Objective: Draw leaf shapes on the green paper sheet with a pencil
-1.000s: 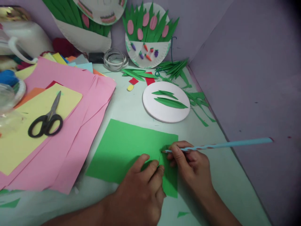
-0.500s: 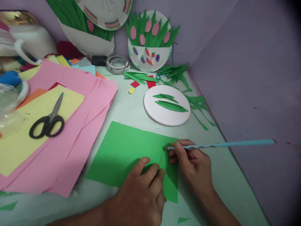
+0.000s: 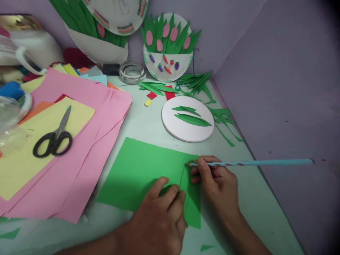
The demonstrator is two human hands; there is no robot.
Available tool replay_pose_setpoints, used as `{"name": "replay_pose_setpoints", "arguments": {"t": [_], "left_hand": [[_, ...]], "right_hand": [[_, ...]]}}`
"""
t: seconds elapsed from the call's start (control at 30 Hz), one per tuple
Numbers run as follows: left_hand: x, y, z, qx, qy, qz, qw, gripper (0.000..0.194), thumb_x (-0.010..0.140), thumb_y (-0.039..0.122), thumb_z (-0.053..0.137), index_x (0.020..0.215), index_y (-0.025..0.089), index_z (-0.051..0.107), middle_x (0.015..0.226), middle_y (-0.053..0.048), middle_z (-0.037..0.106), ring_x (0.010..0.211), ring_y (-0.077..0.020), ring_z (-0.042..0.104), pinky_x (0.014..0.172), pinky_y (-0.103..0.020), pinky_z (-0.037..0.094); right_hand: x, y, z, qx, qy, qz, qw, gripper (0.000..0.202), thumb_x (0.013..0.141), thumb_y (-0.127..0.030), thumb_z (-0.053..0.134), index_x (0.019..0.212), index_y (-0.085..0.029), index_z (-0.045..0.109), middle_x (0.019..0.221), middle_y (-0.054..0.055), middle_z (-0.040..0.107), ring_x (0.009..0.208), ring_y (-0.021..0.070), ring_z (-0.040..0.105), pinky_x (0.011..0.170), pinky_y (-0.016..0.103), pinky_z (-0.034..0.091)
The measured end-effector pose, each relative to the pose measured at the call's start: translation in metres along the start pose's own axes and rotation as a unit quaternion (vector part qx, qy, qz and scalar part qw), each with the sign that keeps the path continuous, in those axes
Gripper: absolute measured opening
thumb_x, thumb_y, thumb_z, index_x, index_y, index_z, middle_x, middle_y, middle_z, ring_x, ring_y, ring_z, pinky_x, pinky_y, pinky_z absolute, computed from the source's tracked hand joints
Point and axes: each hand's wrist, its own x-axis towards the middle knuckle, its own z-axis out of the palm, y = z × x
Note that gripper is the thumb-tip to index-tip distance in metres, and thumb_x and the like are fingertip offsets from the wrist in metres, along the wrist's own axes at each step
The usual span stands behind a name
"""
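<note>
A sheet of green paper [image 3: 148,163] lies on the pale table. My left hand [image 3: 162,212] rests on its lower part, thumb and fingers apart, pressing it flat and holding nothing. My right hand [image 3: 219,184] is closed around a light blue pencil [image 3: 276,162], whose tip touches the green sheet near its upper right corner. A thin curved pencil line runs down from the tip toward my left fingertips. Beyond the sheet is a white oval disc [image 3: 170,122] with narrow green paper leaves [image 3: 193,119] on it.
Black-handled scissors [image 3: 57,140] lie on yellow paper [image 3: 23,170] over pink sheets [image 3: 106,131] at the left. Green scraps [image 3: 224,122] lie right of the disc. A decorated paper plate [image 3: 167,72] leans on the wall, beside coiled wire [image 3: 132,72].
The pencil tip has moved slightly up the green sheet, and the line there is longer and darker. My left hand has stayed in place.
</note>
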Motion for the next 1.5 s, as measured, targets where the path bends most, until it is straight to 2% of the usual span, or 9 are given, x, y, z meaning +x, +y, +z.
{"name": "replay_pose_setpoints", "arguments": {"t": [0.4, 0.63, 0.77, 0.87, 0.93, 1.03, 1.2, 1.37, 1.5], "left_hand": [[0.001, 0.0, -0.001, 0.002, -0.015, -0.01, 1.0, 0.021, 0.092, 0.02, 0.052, 0.078, 0.016, 0.067, 0.098, -0.002, 0.072, 0.095, -0.0181, 0.058, 0.098, -0.04, 0.029], [-0.002, -0.001, -0.002, 0.005, -0.027, 0.002, 1.0, 0.017, 0.09, 0.024, 0.056, 0.079, 0.016, 0.066, 0.1, -0.003, 0.071, 0.098, -0.0198, 0.057, 0.099, -0.042, 0.028], [0.0, -0.003, -0.005, -0.005, -0.058, -0.003, 0.998, 0.016, 0.09, 0.028, 0.058, 0.081, 0.017, 0.064, 0.103, -0.002, 0.069, 0.1, -0.0191, 0.056, 0.1, -0.041, 0.026], [0.005, -0.004, -0.008, -0.007, -0.066, -0.023, 0.998, 0.021, 0.089, 0.038, 0.058, 0.086, 0.018, 0.064, 0.105, -0.003, 0.069, 0.102, -0.0187, 0.055, 0.1, -0.039, 0.025], [0.009, -0.004, -0.01, 0.012, -0.075, -0.024, 0.997, 0.032, 0.09, 0.045, 0.053, 0.1, 0.017, 0.064, 0.116, -0.005, 0.066, 0.111, -0.0209, 0.052, 0.101, -0.04, 0.024], [0.012, -0.005, -0.011, 0.034, -0.117, -0.021, 0.992, 0.041, 0.094, 0.045, 0.045, 0.117, 0.015, 0.06, 0.127, -0.006, 0.061, 0.124, -0.0239, 0.044, 0.105, -0.043, 0.018], [0.009, -0.007, -0.008, 0.037, -0.151, -0.023, 0.988, 0.04, 0.096, 0.038, 0.038, 0.121, 0.013, 0.058, 0.131, -0.008, 0.058, 0.126, -0.0249, 0.043, 0.106, -0.046, 0.016], [0.008, -0.007, -0.007, 0.003, -0.152, -0.046, 0.987, 0.039, 0.091, 0.04, 0.049, 0.119, 0.015, 0.058, 0.132, -0.01, 0.057, 0.126, -0.0246, 0.044, 0.105, -0.043, 0.022], [0.009, -0.008, -0.007, -0.01, -0.152, -0.044, 0.987, 0.04, 0.089, 0.04, 0.054, 0.118, 0.014, 0.058, 0.133, -0.012, 0.055, 0.127, -0.0254, 0.044, 0.105, -0.043, 0.021]], "right_hand": [[-0.001, 0.002, 0.002, 0.016, 0.014, 0.026, 0.999, 0.027, 0.088, -0.039, 0.056, 0.074, -0.017, 0.063, 0.064, 0.0, 0.062, 0.045, 0.0103, 0.061, 0.04, 0.019, 0.052], [-0.003, -0.001, 0.001, 0.13, 0.068, 0.047, 0.988, 0.026, 0.088, -0.043, 0.057, 0.081, -0.019, 0.062, 0.064, 0.0, 0.063, 0.052, 0.0135, 0.065, 0.047, 0.024, 0.058], [-0.003, 0.0, 0.002, 0.137, 0.07, 0.054, 0.987, 0.025, 0.088, -0.044, 0.056, 0.084, -0.019, 0.061, 0.065, 0.0, 0.065, 0.056, 0.0137, 0.066, 0.048, 0.023, 0.058], [-0.002, -0.001, 0.003, 0.133, 0.062, 0.043, 0.988, 0.025, 0.089, -0.042, 0.055, 0.083, -0.019, 0.062, 0.067, 0.0, 0.065, 0.056, 0.0121, 0.064, 0.049, 0.022, 0.057], [-0.001, -0.001, 0.003, 0.135, 0.054, 0.034, 0.989, 0.025, 0.09, -0.041, 0.054, 0.082, -0.019, 0.062, 0.07, 0.0, 0.064, 0.056, 0.0117, 0.064, 0.048, 0.021, 0.057], [-0.001, 0.0, 0.003, 0.133, 0.045, 0.026, 0.99, 0.025, 0.089, -0.04, 0.054, 0.079, -0.018, 0.063, 0.071, 0.001, 0.063, 0.057, 0.0119, 0.063, 0.048, 0.021, 0.056], [-0.004, 0.003, 0.0, 0.101, 0.031, 0.011, 0.994, 0.03, 0.092, -0.038, 0.05, 0.072, -0.019, 0.062, 0.07, 0.0, 0.062, 0.054, 0.0106, 0.06, 0.047, 0.021, 0.052], [-0.003, 0.004, -0.002, 0.026, 0.004, -0.05, 0.998, 0.033, 0.093, -0.031, 0.048, 0.065, -0.019, 0.06, 0.071, 0.0, 0.062, 0.055, 0.0101, 0.057, 0.049, 0.021, 0.045], [-0.002, 0.002, -0.002, -0.003, -0.008, -0.082, 0.997, 0.036, 0.093, -0.028, 0.047, 0.061, -0.019, 0.058, 0.069, 0.0, 0.061, 0.054, 0.0099, 0.055, 0.05, 0.022, 0.043]]}}
